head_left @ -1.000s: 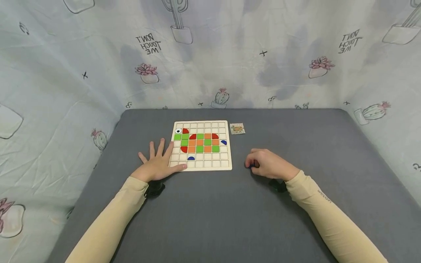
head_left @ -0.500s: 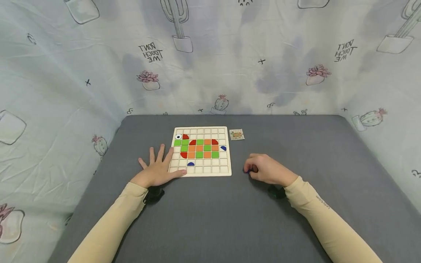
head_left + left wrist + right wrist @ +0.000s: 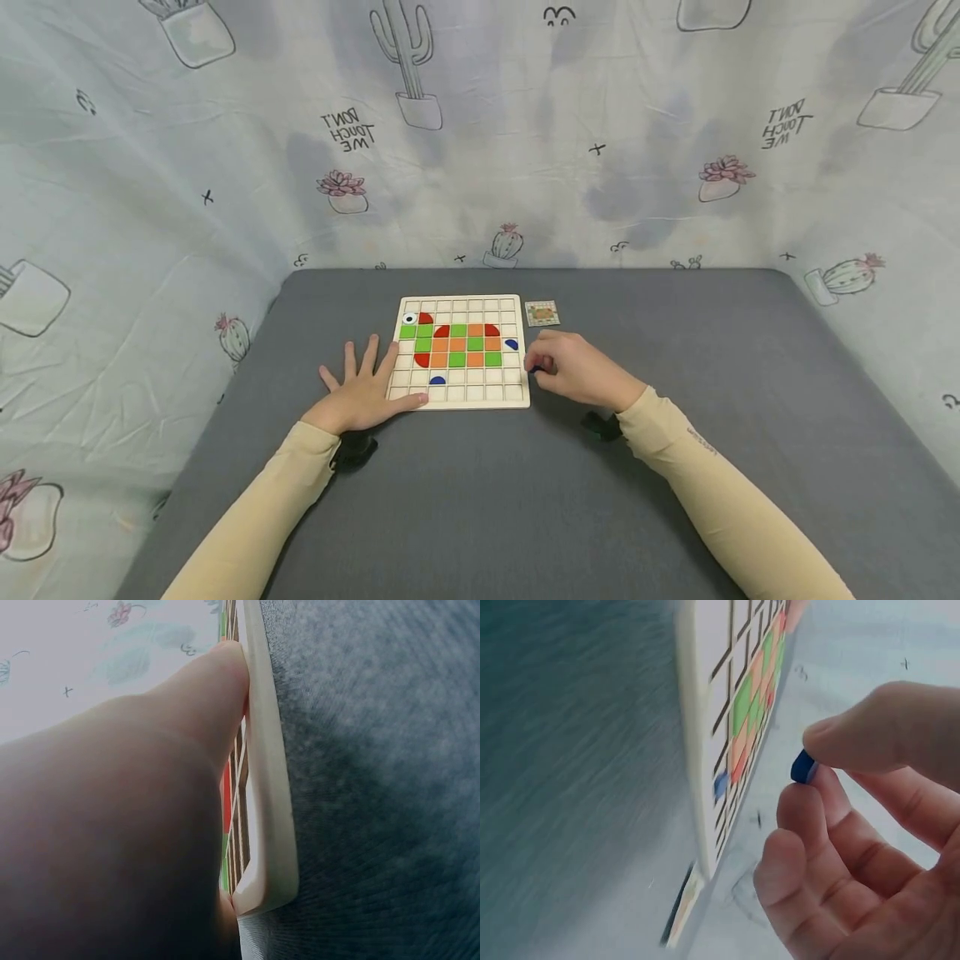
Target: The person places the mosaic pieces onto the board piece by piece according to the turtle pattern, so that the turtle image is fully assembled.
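Note:
My left hand [image 3: 357,402] lies with fingers spread at the left side of a pale wooden grid board [image 3: 480,398]. Its thumb rests on the board's near edge; in the left wrist view the thumb [image 3: 217,682] lies along the rim. At the board's right edge, my right hand [image 3: 585,368] pinches a small blue piece [image 3: 803,767] between thumb and fingers. On the grid, green, orange and red pieces form a patterned block [image 3: 467,344]. A white eye piece [image 3: 409,318] sits at upper left. One blue half-round [image 3: 437,380] is in a lower cell, another blue piece [image 3: 512,344] at right.
A small picture card [image 3: 542,313] lies just beyond the board's upper right corner. All this is on a grey table [image 3: 480,500]. Behind and at the sides hangs a pale cloth [image 3: 525,167] printed with cacti.
My right hand has moved left with the blue piece, from the table right of the board to the board's right edge. The left hand stays in place. The head view has tilted slightly.

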Action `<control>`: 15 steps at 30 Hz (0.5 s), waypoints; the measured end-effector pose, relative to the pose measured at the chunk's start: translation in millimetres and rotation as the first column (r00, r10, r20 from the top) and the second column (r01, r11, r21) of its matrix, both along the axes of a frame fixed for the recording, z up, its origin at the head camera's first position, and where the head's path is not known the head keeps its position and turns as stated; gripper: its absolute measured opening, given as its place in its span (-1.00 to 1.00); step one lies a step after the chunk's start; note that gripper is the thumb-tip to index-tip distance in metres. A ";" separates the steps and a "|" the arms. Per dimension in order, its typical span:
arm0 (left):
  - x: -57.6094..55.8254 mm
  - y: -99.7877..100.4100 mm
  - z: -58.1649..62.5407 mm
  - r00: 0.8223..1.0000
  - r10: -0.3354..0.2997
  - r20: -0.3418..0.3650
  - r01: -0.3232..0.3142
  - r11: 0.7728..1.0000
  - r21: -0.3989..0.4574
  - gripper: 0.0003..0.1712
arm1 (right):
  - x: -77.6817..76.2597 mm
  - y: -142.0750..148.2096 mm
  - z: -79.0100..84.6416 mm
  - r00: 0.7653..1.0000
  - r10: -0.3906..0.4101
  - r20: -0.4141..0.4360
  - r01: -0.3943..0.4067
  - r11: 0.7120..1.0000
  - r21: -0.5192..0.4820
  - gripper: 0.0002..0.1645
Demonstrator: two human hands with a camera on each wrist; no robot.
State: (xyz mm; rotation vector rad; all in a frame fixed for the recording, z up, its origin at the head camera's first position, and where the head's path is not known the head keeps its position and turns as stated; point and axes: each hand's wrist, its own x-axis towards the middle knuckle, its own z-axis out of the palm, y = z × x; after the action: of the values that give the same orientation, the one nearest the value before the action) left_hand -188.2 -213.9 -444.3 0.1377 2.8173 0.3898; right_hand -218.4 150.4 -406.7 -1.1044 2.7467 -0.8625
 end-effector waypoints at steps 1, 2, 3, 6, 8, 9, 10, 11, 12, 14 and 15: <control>0.2 -0.4 -0.1 1.000 0.001 0.001 -0.001 1.000 0.001 0.39 | -1.8 -6.1 0.6 1.000 0.011 -0.003 -0.011 1.000 -0.003 -0.82; 0.6 -0.4 0.2 1.000 0.002 0.002 -0.002 1.000 0.003 0.40 | -3.6 -12.4 1.0 1.000 0.021 -0.005 -0.021 1.000 -0.002 -0.83; 0.6 -0.7 0.0 1.000 0.003 0.003 -0.003 1.000 0.000 0.40 | -5.1 -18.8 1.8 1.000 0.030 -0.002 -0.030 1.000 -0.001 -0.83; 0.4 -0.7 -0.3 1.000 0.004 0.004 -0.004 1.000 -0.001 0.40 | -9.5 -37.3 1.8 0.998 0.060 0.000 -0.060 0.998 0.009 -0.84; 0.0 -0.3 -0.3 1.000 0.005 0.001 -0.005 1.000 0.003 0.40 | -11.4 -49.0 1.4 0.997 0.077 0.006 -0.077 0.997 0.015 -0.84; 0.0 0.1 0.0 1.000 0.005 -0.001 -0.005 1.000 0.003 0.40 | -12.2 -54.5 1.0 0.996 0.086 0.006 -0.086 0.996 0.016 -0.84; 0.1 0.4 0.2 1.000 0.006 -0.002 -0.006 1.000 0.004 0.40 | -12.9 -59.8 -0.2 0.996 0.093 0.007 -0.093 0.995 0.019 -0.85; 0.1 0.6 0.6 1.000 0.007 -0.002 -0.007 1.000 0.002 0.40 | -13.3 -64.8 -1.2 0.995 0.097 0.008 -0.097 0.995 0.024 -0.85; 0.1 0.5 1.0 1.000 0.009 -0.001 -0.009 1.000 -0.002 0.39 | -13.9 -69.3 -2.4 0.995 0.103 0.006 -0.103 0.994 0.024 -0.86; 0.2 0.6 1.8 1.000 0.009 -0.002 -0.009 1.000 -0.007 0.39 | -14.8 -77.1 -5.1 0.994 0.110 -0.008 -0.110 0.994 0.028 -0.88; 0.2 0.7 2.3 1.000 0.010 -0.002 -0.010 1.000 -0.010 0.39 | -15.4 -80.4 -6.7 0.993 0.114 -0.016 -0.113 0.993 0.029 -0.89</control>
State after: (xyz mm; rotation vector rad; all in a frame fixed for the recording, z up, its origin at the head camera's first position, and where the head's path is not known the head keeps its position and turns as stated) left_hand -188.0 -213.2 -442.1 0.1224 2.8227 0.3784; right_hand -233.7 70.0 -413.4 -1.2550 2.6710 -0.8010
